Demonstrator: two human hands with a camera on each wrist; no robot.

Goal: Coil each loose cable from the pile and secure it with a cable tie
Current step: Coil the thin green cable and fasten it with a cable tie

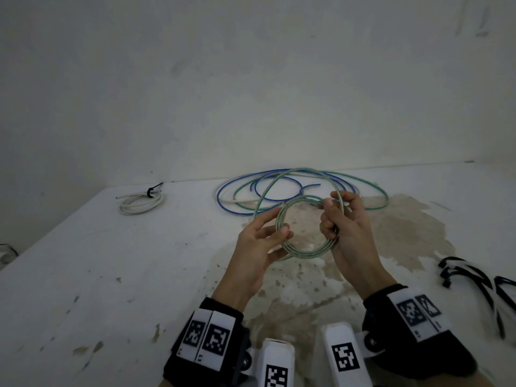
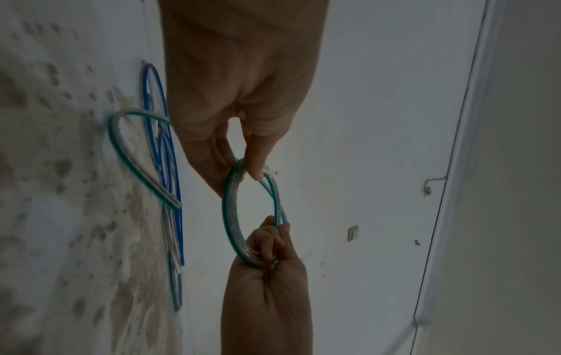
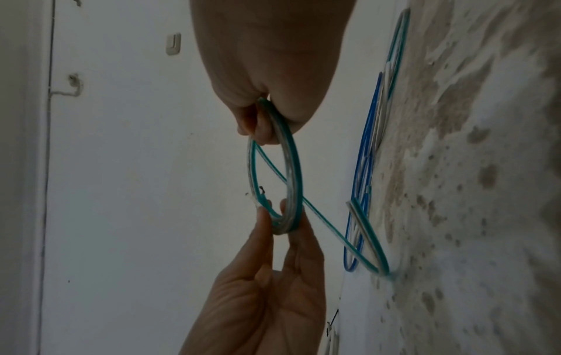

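Both hands hold a small coil of clear, green-striped cable (image 1: 304, 251) above the table. My left hand (image 1: 279, 233) pinches the coil's left side between thumb and fingers; the pinch shows in the left wrist view (image 2: 253, 169). My right hand (image 1: 333, 216) is curled round the coil's right side (image 3: 267, 122). From the right hand a loose loop of the same cable (image 1: 304, 170) arcs back over the pile. The pile of blue and green-striped cables (image 1: 243, 191) lies on the table behind the hands.
A white cable coil (image 1: 139, 203) bound with a black tie lies at the far left of the table (image 1: 111, 275). Black cable ties (image 1: 472, 275) lie at the right edge. The wall stands right behind the pile. The tabletop is stained under my hands.
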